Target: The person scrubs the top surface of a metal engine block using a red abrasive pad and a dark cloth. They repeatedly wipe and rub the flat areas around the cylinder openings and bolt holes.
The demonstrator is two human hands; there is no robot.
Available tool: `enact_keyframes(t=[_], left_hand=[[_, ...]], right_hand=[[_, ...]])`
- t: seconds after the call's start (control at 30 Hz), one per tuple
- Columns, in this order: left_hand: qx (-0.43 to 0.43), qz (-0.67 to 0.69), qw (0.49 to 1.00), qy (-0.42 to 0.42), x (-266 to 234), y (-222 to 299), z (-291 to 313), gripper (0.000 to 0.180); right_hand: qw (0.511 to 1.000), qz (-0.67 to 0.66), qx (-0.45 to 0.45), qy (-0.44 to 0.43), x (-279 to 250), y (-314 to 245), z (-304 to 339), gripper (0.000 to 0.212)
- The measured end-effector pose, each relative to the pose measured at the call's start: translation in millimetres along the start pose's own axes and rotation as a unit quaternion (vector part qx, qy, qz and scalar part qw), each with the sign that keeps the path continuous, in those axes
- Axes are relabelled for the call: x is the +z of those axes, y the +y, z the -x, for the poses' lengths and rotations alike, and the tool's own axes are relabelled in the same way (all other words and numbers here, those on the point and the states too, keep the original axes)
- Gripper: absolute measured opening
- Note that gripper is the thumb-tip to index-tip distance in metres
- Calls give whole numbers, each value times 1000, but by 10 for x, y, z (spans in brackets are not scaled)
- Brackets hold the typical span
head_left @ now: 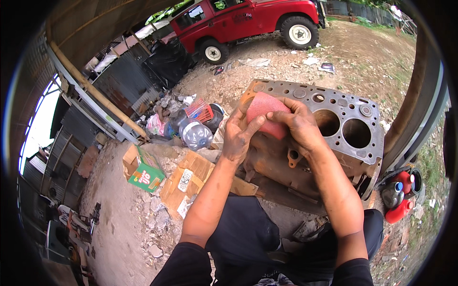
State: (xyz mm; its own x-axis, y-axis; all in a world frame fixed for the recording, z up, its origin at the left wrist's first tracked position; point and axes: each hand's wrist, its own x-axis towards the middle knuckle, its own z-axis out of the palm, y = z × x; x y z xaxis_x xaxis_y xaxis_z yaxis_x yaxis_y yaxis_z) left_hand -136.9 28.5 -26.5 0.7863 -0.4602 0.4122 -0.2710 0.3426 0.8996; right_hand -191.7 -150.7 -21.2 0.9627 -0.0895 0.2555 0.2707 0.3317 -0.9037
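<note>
A reddish-pink sheet of sandpaper [268, 114] is pinched between my two hands above an engine block. My left hand [237, 128] grips its left and lower edge, with the thumb against its face. On the other side, my right hand [299, 123] holds the right edge, thumb pressed on the sheet. Under them stands the rusty engine block [355, 107], its flat grey top face showing bolt holes and open cylinder bores [356, 133]. Both hands and the sheet hide the left part of that face.
Flattened cardboard [187, 178] and a green box [144, 168] lie left of the block. Beyond are clear plastic bottles [196, 135]. Red and black containers [400, 200] stand by a post [414, 90] on the right. A red vehicle [248, 24] is parked behind.
</note>
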Motion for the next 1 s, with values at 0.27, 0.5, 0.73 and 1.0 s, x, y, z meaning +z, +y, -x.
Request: enact_keyframes(t=[0.27,0.5,0.73,1.0], left_hand=[[43,141,984,100,-202,37,13,30],[193,-332,877,290,-1399,-332,-266,33],[38,-386,901,193,-945,-289,-386,26],[-14,-432,900,64,-1065,-445,-466,40]], right_hand=[[962,189,-132,149,24,-130,66,37],[967,79,-136,199,-435,-401,-14,38],[963,-47,-216,155,-836,-994,226,44],[925,-186,-323,74,-1669,-1222,433,41]])
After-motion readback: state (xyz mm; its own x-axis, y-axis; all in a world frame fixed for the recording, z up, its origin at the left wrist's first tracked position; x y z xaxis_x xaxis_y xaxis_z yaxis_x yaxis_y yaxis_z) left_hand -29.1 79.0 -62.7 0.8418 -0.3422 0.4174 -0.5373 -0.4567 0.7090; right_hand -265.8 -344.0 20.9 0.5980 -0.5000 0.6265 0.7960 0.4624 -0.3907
